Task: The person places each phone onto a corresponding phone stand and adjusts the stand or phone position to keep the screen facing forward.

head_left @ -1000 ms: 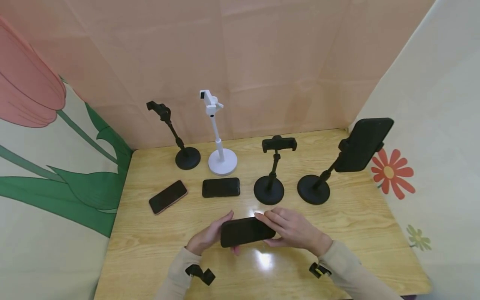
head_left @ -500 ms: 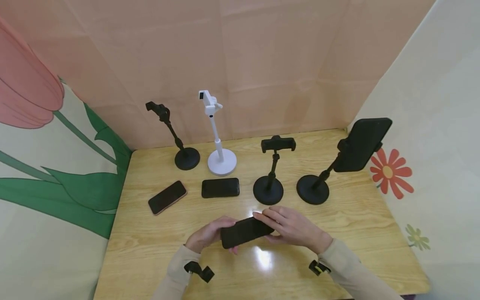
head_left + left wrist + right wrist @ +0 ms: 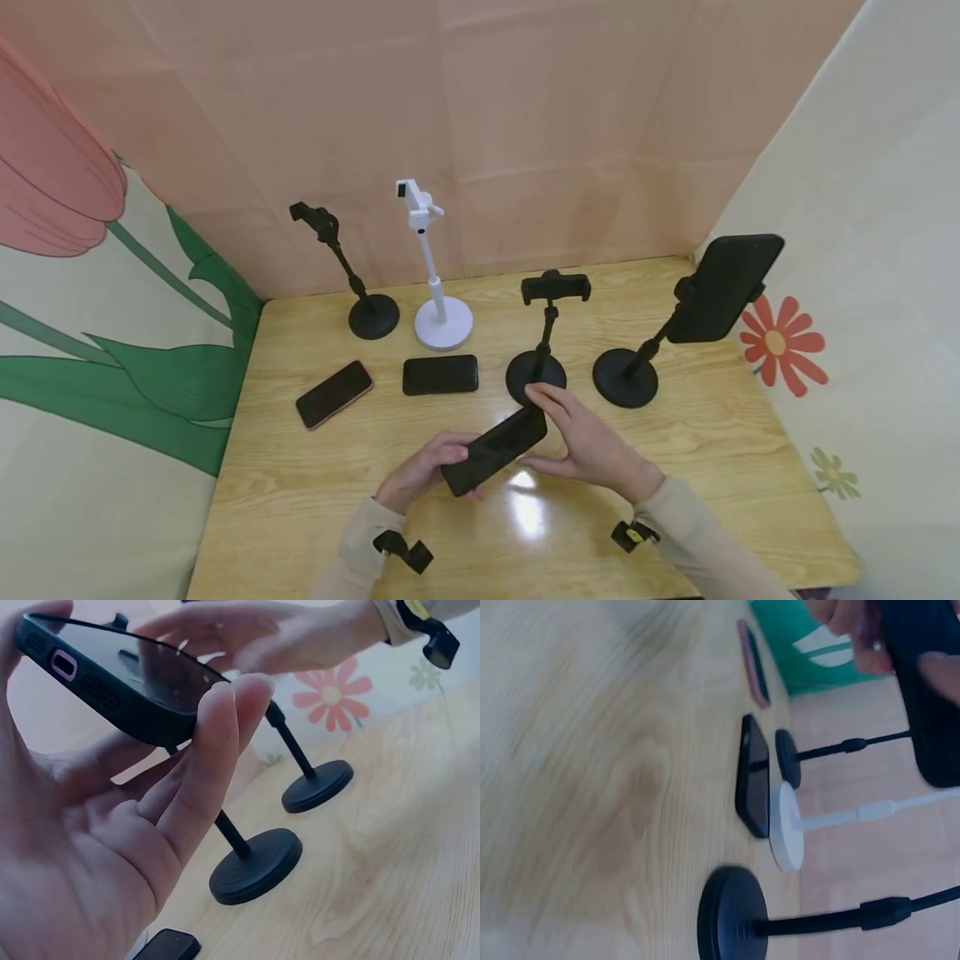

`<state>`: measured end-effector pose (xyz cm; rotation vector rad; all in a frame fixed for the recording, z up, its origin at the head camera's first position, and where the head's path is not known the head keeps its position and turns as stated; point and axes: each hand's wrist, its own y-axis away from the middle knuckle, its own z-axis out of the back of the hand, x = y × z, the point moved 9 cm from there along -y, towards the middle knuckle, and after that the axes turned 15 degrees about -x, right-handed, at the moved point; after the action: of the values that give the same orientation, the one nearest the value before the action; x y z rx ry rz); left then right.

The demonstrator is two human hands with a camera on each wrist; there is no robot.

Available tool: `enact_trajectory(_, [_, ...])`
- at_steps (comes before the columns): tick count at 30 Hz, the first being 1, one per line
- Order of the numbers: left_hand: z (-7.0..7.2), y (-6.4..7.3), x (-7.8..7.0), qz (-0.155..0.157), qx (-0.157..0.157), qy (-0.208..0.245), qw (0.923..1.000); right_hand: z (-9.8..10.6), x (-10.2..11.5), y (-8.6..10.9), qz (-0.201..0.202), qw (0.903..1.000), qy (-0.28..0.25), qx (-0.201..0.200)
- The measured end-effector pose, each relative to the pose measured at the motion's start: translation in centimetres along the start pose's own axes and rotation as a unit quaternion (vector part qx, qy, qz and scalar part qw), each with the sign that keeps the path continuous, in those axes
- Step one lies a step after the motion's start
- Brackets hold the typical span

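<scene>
A phone in a dark case (image 3: 495, 452) is tilted above the front of the table, its right end higher. My left hand (image 3: 422, 471) grips its left end, fingers and thumb along the long edges. The left wrist view shows the end of the phone (image 3: 112, 694) with its charging port, pinched between thumb and fingers. My right hand (image 3: 596, 446) is spread at the phone's right end, fingertips right at the upper corner and thumb apart below. Behind that hand stands a black phone stand (image 3: 557, 288) with nothing in its clamp.
A second black stand (image 3: 626, 379) at the right holds an upright phone (image 3: 727, 287). At the back left are a white stand (image 3: 444, 323) and another black stand (image 3: 375, 317). Two phones lie flat on the table, one black (image 3: 440, 375), one pink-edged (image 3: 334, 395).
The phone's right end has swung up and away, so it slants more. My right hand has loosened from that end, its fingers and thumb spreading, while my left hand keeps hold.
</scene>
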<state>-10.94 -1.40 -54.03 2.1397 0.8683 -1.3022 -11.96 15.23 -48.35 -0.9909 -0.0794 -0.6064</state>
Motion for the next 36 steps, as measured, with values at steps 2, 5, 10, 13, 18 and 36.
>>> enact_trajectory(2, [0.1,-0.1,0.2,0.002,-0.013,-0.001,0.9999,-0.2,-0.6,0.0,-0.064,0.9975,-0.031,0.0])
enact_trajectory(5, [0.2,-0.3,0.6,0.006,-0.034,-0.015,0.9993,-0.5,-1.5,0.0,-0.163,0.9834,-0.081,-0.008])
enact_trajectory(10, [0.1,-0.8,0.9,-0.022,-0.045,-0.028,0.9984,-0.7,-2.3,0.4,-0.254,0.959,-0.108,-0.062])
enact_trajectory(13, [-0.1,-0.8,0.9,-0.044,-0.05,-0.029,0.9974,-1.0,-2.5,0.5,-0.28,0.9487,-0.115,-0.093])
enact_trajectory(18, [-0.4,-1.0,1.1,-0.043,-0.066,-0.015,0.9968,-1.5,-2.7,0.8,-0.319,0.9312,-0.14,-0.108])
enact_trajectory(36, [-0.4,-1.4,1.3,-0.083,-0.117,-0.049,0.9885,-2.8,-3.1,1.9,-0.385,0.8938,-0.202,-0.108])
